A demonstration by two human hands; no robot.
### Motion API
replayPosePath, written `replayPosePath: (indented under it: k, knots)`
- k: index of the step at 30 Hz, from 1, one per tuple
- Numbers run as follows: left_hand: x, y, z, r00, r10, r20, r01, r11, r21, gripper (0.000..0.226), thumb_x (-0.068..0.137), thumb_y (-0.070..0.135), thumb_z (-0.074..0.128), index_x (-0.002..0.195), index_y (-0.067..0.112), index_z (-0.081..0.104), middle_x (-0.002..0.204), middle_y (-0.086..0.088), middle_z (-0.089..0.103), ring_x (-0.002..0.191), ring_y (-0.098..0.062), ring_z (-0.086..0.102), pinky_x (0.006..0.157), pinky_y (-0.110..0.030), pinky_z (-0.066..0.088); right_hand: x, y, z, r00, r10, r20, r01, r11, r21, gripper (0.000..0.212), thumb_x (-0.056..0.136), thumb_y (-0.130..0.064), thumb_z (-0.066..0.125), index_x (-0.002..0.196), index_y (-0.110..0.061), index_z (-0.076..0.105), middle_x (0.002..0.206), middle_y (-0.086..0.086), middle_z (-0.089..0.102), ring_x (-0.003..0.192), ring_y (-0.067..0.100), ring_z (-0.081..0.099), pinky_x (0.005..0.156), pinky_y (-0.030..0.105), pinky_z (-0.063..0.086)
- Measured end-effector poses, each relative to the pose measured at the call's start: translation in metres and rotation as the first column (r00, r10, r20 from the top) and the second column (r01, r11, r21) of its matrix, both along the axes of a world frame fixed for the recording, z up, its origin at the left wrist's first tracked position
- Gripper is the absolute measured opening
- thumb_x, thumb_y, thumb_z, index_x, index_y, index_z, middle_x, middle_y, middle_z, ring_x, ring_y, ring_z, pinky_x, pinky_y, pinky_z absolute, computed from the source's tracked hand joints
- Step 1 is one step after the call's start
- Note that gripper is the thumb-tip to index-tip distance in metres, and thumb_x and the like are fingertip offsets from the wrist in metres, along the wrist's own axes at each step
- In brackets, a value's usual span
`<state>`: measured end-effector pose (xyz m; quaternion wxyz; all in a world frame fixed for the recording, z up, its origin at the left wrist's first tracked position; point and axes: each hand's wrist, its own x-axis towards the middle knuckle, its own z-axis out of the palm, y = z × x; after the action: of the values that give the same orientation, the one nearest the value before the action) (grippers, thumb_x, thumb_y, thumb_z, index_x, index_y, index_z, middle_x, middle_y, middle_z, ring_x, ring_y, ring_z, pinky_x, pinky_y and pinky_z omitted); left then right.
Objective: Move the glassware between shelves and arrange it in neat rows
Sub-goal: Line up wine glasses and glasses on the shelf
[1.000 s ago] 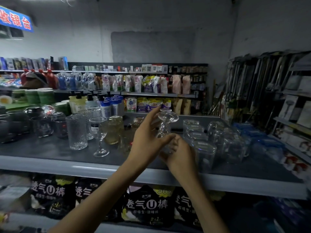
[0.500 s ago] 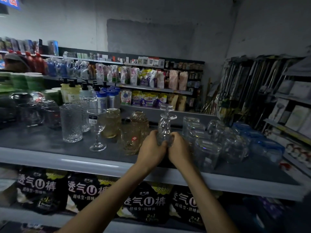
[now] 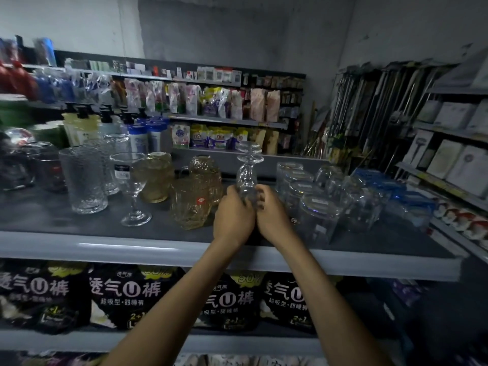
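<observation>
While inverted, goblet (image 3: 247, 178) between hands (image 3: 233, 215) (image 3: 272, 216)

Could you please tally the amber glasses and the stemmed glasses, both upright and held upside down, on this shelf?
Amber glasses: 3
Upright stemmed glass: 1
Stemmed glass held upside down: 1
Total: 5

grey shelf (image 3: 52, 244) | tumblers (image 3: 84, 178), amber jars (image 3: 190, 204), wine glass (image 3: 131, 186)

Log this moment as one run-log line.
left hand: grips upside-down stemmed glass | right hand: grips same glass | glass: foot up, between amber mugs and clear tumblers | shelf contact: hidden
</observation>
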<state>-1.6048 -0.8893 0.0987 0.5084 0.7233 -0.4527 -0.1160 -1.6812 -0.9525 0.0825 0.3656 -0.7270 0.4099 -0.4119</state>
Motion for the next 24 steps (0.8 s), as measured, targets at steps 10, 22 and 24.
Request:
replayPosePath:
  k: [10, 22, 24]
  knots:
    - [-0.011, 0.005, 0.001, 0.998, 0.057, 0.032, -0.057, 0.998, 0.006, 0.034, 0.098, 0.028, 0.066, 0.121, 0.009, 0.05, 0.113, -0.015, 0.071, 0.104, -0.035, 0.068, 0.083, -0.04, 0.052, -0.007, 0.009, 0.012, 0.999, -0.043, -0.011, 0.043, 0.999, 0.033, 0.035, 0.107, -0.021, 0.043, 0.139, -0.021, 0.056, 0.131, 0.006, 0.067, 0.12, 0.026, 0.062, 0.098, 0.033, 0.046]
    - [-0.018, 0.005, -0.008, 0.951, 0.188, 0.245, -0.205, 0.978, 0.045, 0.035, 0.1, 0.043, 0.056, 0.126, 0.02, 0.05, 0.112, -0.008, 0.07, 0.1, -0.032, 0.068, 0.085, -0.044, 0.054, -0.006, 0.004, 0.011, 0.999, -0.044, 0.013, 0.043, 0.997, 0.056, 0.028, 0.097, -0.022, 0.046, 0.12, -0.024, 0.061, 0.112, 0.004, 0.07, 0.103, 0.025, 0.064, 0.093, 0.04, 0.052]
    - [-0.016, 0.004, -0.01, 0.945, 0.202, 0.258, -0.217, 0.976, 0.031, 0.037, 0.101, 0.042, 0.054, 0.132, 0.022, 0.052, 0.115, -0.008, 0.071, 0.104, -0.031, 0.069, 0.085, -0.042, 0.053, -0.004, 0.003, 0.009, 0.999, -0.041, 0.021, 0.039, 0.997, 0.061, 0.029, 0.097, -0.023, 0.046, 0.122, -0.023, 0.06, 0.112, 0.004, 0.07, 0.102, 0.025, 0.065, 0.09, 0.039, 0.052]
